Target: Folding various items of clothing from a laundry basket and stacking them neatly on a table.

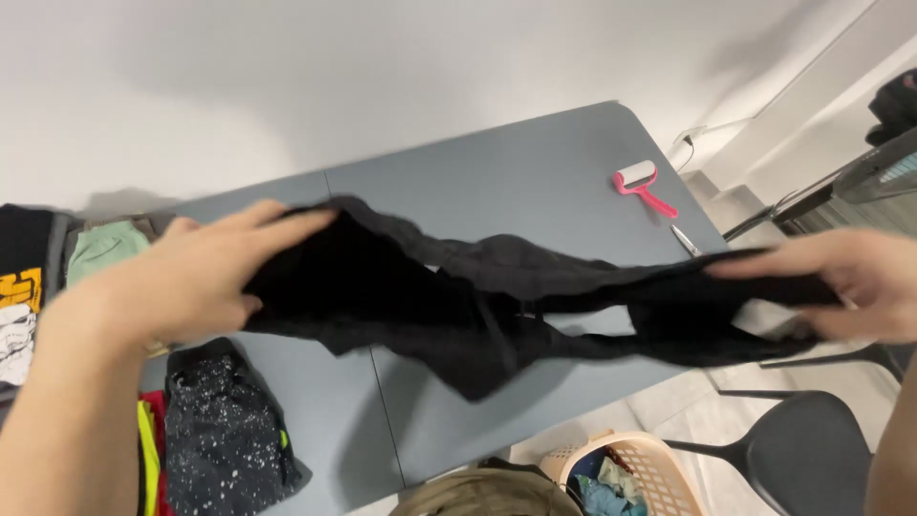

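I hold a black garment (478, 296) stretched out above a grey table (516, 182). My left hand (181, 277) grips its left end, fingers pointing right over the cloth. My right hand (850, 277) grips its right end near the table's right edge. The cloth sags in the middle and hangs in folds. Both hands are blurred by motion.
Folded clothes lie at the table's left: a pale green piece (100, 250), a black speckled piece (224, 435), a black printed shirt (21, 296). A pink lint roller (642, 183) and a pen (685, 240) lie at the far right. A beige laundry basket (654, 473) and a black chair (812, 444) stand below.
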